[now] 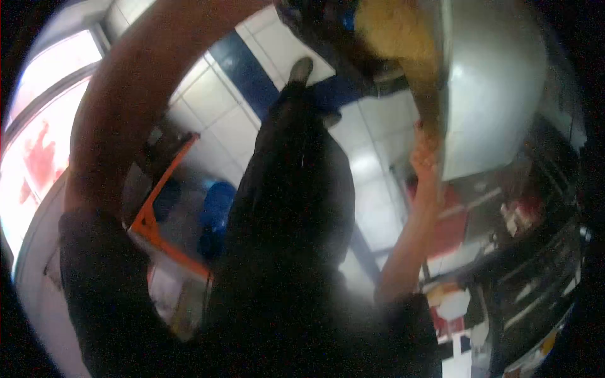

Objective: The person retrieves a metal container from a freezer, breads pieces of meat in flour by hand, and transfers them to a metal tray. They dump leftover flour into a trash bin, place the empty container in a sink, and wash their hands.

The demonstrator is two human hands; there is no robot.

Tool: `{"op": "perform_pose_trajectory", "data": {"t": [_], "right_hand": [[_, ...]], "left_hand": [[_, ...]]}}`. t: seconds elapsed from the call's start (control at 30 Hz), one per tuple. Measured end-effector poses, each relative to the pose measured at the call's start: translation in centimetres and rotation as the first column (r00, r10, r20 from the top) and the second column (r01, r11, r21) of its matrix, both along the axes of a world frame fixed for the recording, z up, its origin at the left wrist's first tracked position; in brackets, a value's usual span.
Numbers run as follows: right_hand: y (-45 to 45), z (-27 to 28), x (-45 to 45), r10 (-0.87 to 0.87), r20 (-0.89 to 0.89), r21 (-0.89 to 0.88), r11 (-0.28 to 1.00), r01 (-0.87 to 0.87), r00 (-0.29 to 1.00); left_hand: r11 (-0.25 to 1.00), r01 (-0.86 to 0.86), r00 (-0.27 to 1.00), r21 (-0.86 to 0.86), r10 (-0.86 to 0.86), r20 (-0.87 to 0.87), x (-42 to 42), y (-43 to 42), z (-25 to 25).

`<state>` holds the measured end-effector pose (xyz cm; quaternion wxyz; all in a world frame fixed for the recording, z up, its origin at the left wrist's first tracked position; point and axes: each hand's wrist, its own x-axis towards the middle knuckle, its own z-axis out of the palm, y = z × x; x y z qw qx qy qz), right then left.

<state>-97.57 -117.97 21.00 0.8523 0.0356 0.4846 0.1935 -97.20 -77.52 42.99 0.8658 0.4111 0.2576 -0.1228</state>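
My right hand (425, 154) is closed at the lower end of a brown, narrow part that runs up into a broad yellow-tan thing (394, 28). Blur hides what kind of thing this is. Close to the right of that hand stands a pale, shiny panel (491, 88). My left arm (135, 101) is raised and reaches across the upper left. It leaves the picture at the top, so my left hand is out of sight. A dark, blurred object (321, 28) sits near the top middle.
White and blue floor tiles (211, 97) lie under my dark trousers and shoe (302, 68). On the left are an orange frame (148, 217), blue bottle-like containers (217, 211) and a bright window (47, 138). Dark shelving (535, 277) with mixed items lines the right.
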Motion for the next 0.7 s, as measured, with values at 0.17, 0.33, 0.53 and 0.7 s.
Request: {"op": "perform_pose_trajectory", "data": {"t": [0.17, 0.33, 0.53, 0.7], "right_hand": [[-1.0, 1.3, -2.2, 0.073, 0.045, -0.081, 0.994, -0.069, 0.996], [-0.9, 1.6, -3.2, 0.119, 0.075, -0.140, 0.984, -0.108, 0.990], [-1.0, 1.9, -4.4, 0.175, 0.055, -0.200, 0.966, -0.161, 0.983], [-4.0, 3.4, -8.2, 0.225, 0.069, -0.256, 0.946, -0.200, 0.972]], "left_hand": [[1.000, -0.029, 0.999, 0.007, 0.029, 0.039, -2.5, 1.0, -0.6], [0.998, -0.059, 0.997, 0.006, 0.059, 0.043, -4.9, 1.5, -1.0], [0.994, -0.102, 0.995, -0.035, 0.102, 0.005, -6.5, 2.3, -2.0], [0.992, -0.129, 0.992, -0.011, 0.129, -0.013, -8.5, 1.9, -2.4]]}}
